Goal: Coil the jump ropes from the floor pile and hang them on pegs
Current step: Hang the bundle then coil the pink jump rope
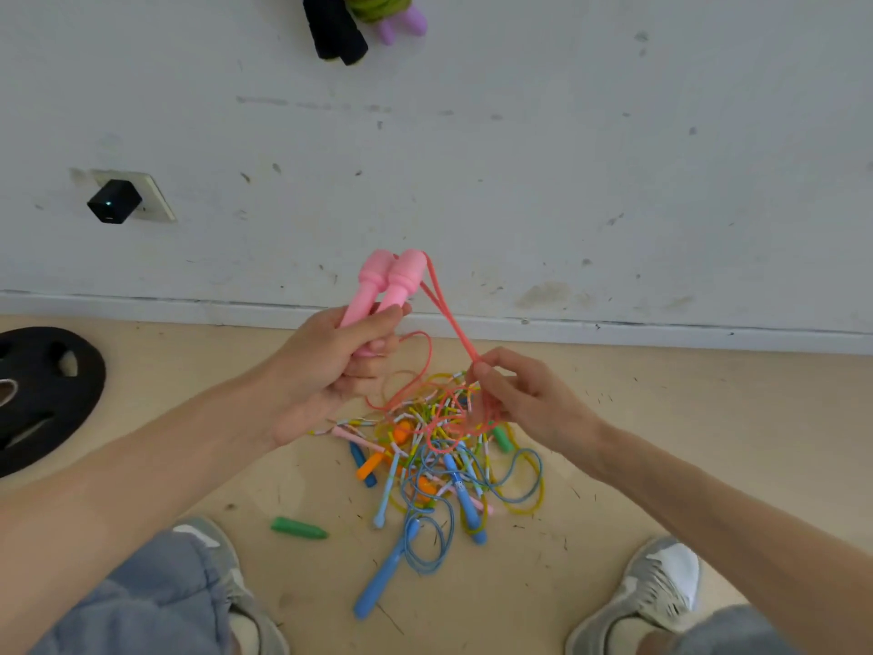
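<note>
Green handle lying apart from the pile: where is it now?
Head view: the green handle lies on the floor left of the rope pile, close to the left shoe, touching neither.

No text, label, brand or number reads anywhere here. Small print-like marks on one blue handle in the rope pile are too blurred to make out. The black plug-in block on the wall socket shows a tiny light dot, nothing legible.
</note>
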A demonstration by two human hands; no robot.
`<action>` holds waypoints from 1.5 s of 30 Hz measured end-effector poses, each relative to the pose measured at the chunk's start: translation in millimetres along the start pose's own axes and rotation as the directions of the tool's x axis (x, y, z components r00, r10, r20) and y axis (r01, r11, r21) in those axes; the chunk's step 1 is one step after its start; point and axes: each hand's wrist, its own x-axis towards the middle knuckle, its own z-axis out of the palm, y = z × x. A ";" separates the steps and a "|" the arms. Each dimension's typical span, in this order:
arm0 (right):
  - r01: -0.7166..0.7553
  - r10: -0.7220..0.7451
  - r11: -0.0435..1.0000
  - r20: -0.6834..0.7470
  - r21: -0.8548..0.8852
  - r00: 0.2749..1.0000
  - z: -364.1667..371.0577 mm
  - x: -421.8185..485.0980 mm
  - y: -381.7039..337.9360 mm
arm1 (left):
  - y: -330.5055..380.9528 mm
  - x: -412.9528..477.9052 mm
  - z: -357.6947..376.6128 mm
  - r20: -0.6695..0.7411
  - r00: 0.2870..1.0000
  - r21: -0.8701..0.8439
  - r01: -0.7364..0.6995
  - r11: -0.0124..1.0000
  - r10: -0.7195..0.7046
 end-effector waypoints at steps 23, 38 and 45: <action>0.072 0.139 0.887 0.412 -0.457 0.900 -32.4 23.1 -50.6 | -24.3 40.2 -18.9 0.258 0.899 0.950 -0.303 0.078 0.353; 0.464 -0.490 0.690 0.114 -0.556 0.864 -57.5 48.5 -107.4 | -43.8 14.1 9.6 0.339 0.939 0.911 -0.345 0.224 0.066; 0.211 -0.126 0.901 0.237 -0.379 0.963 -62.3 44.0 -32.6 | -53.9 -13.6 40.5 0.423 0.877 0.664 -0.472 0.581 0.230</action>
